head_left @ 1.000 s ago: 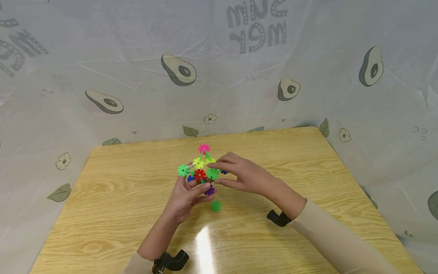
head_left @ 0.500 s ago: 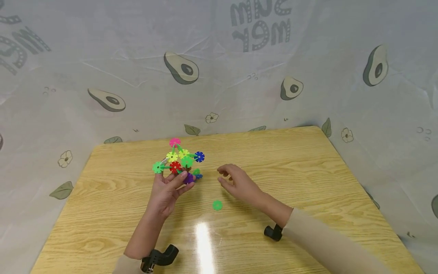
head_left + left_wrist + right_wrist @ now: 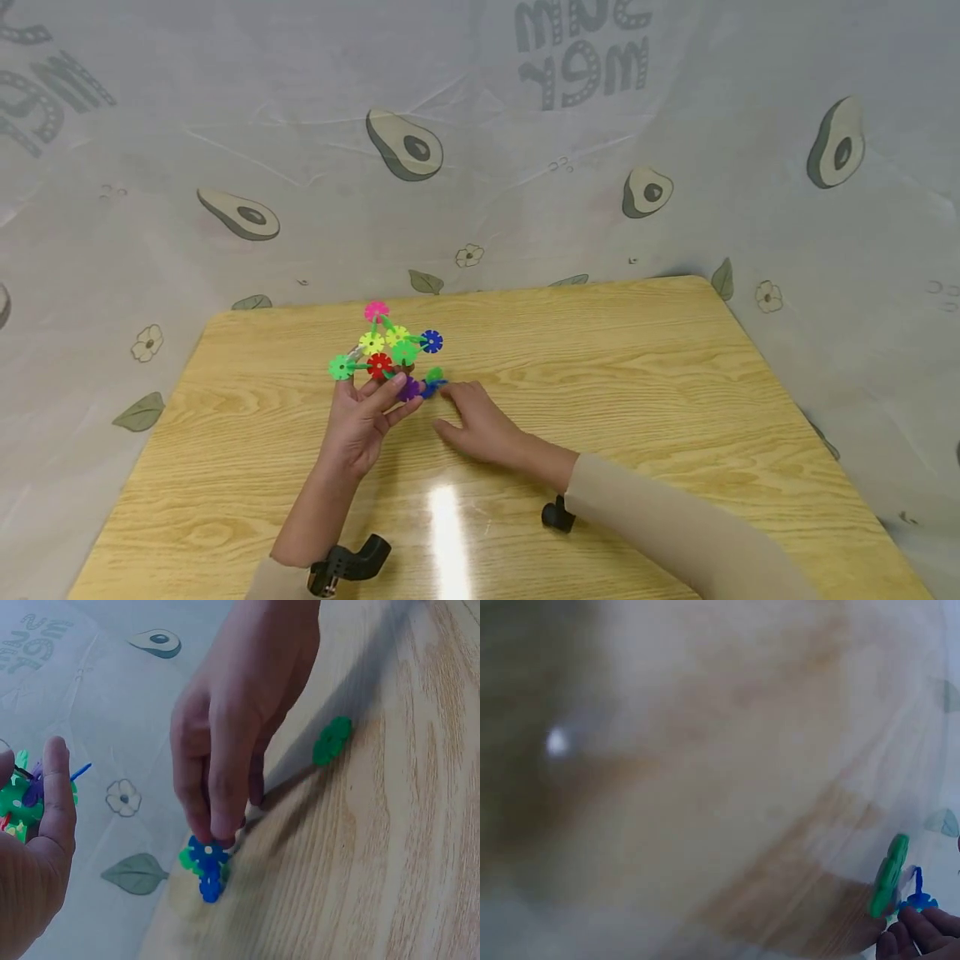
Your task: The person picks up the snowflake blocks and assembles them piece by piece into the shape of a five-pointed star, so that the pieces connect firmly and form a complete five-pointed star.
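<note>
In the head view my left hand (image 3: 363,425) holds up a structure of joined plastic snowflake discs (image 3: 379,364), pink, yellow, red, green, blue and purple, between thumb and fingers. Part of it shows beside the left hand (image 3: 37,855) in the left wrist view. My right hand (image 3: 480,425) reaches over the table; its fingertips meet a small blue-and-green cluster of discs (image 3: 210,870), and in the head view the thumb stands apart. A loose green disc (image 3: 332,740) lies behind the right hand, hidden by it in the head view.
The wooden table (image 3: 637,375) is bordered by a pale curtain (image 3: 510,208) printed with avocados and leaves. Black wrist mounts (image 3: 348,567) sit on both forearms. Most of the right wrist view is blurred.
My left hand has carried the structure leftward, away from my right hand, then stayed nearly still. My right hand has come off the structure, drawn back, then moved left to the small cluster.
</note>
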Tool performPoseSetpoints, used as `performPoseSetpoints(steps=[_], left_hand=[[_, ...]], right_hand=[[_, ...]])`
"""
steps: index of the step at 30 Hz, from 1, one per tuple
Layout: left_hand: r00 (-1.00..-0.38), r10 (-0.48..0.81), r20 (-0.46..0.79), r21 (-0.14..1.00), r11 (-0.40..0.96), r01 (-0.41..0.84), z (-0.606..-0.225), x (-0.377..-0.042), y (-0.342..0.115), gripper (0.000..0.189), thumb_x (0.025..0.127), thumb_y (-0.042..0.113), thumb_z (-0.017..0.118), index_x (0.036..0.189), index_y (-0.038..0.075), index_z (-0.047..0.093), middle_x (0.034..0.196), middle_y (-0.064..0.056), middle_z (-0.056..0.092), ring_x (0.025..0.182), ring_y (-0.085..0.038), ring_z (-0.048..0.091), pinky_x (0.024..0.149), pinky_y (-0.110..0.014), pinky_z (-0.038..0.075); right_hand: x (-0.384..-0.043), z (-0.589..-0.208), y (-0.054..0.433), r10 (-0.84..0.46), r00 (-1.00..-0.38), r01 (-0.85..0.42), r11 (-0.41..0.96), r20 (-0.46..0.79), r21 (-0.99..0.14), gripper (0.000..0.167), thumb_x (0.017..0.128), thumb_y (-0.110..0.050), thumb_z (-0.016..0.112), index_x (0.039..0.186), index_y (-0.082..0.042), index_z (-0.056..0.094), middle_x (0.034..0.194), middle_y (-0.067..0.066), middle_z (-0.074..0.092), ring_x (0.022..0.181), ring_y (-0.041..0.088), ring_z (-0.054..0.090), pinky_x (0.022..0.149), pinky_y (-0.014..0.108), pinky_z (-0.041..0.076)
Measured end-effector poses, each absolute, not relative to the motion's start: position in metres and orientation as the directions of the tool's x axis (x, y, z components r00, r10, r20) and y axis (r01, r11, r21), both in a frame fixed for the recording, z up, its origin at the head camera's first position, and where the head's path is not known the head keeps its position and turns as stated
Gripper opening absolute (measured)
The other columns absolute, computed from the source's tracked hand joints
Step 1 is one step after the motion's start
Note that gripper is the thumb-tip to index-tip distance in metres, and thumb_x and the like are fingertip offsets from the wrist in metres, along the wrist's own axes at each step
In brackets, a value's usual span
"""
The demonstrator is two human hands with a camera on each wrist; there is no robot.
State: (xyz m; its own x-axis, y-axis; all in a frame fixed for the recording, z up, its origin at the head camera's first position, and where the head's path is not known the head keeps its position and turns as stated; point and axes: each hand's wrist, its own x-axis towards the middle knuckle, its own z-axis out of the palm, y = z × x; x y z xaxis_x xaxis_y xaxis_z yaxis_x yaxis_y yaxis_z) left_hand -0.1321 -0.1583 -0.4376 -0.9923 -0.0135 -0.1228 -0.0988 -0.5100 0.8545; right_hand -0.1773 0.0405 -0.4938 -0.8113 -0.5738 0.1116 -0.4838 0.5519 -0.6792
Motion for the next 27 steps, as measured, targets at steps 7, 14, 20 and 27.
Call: performPoseSetpoints(steps=[7,14,20,27], left_hand=[[-0.992,-0.018,-0.122,0.857,-0.507,-0.096,-0.441,-0.133,-0.160,0.069,0.103,-0.005,0.057,0.153,0.029,0.022,0.114,0.000,0.078,0.099,-0.016,0.080,0.087,-0.038,0.067],[-0.993,-0.015,-0.118,0.866,-0.491,-0.095,-0.442,-0.133,-0.158,0.070,0.102,-0.005,0.058,0.154,0.030,0.025,0.115,-0.003,0.078,0.096,-0.015,0.080,0.086,-0.038,0.067],[-0.995,0.010,-0.097,0.868,-0.488,-0.090,-0.445,-0.131,-0.156,0.076,0.101,-0.007,0.059,0.156,0.032,0.024,0.117,-0.003,0.078,0.094,-0.017,0.080,0.086,-0.037,0.067],[-0.996,0.014,-0.091,0.866,-0.492,-0.086,-0.445,-0.131,-0.153,0.075,0.101,-0.007,0.060,0.155,0.033,0.025,0.117,-0.005,0.078,0.093,-0.018,0.080,0.086,-0.038,0.068]], right_hand=[[-0.196,-0.493,0.030,-0.536,-0.833,-0.479,0.580,0.133,-0.659,0.060,0.099,-0.023,0.068,0.145,0.010,0.051,0.145,0.028,0.060,0.133,0.043,0.053,0.118,0.055,0.046],[-0.216,-0.495,0.018,-0.498,-0.859,-0.457,0.636,0.122,-0.622,0.063,0.099,-0.031,0.069,0.145,0.008,0.052,0.142,0.024,0.062,0.127,0.037,0.055,0.112,0.049,0.051],[-0.229,-0.495,0.005,-0.482,-0.859,-0.486,0.666,0.170,-0.566,0.049,0.095,-0.028,0.075,0.131,0.002,0.063,0.123,0.019,0.069,0.110,0.033,0.059,0.097,0.046,0.056],[-0.236,-0.500,-0.001,-0.500,-0.828,-0.541,0.588,0.255,-0.601,0.042,0.097,-0.023,0.075,0.134,-0.005,0.063,0.126,0.017,0.070,0.118,0.034,0.062,0.112,0.051,0.051]])
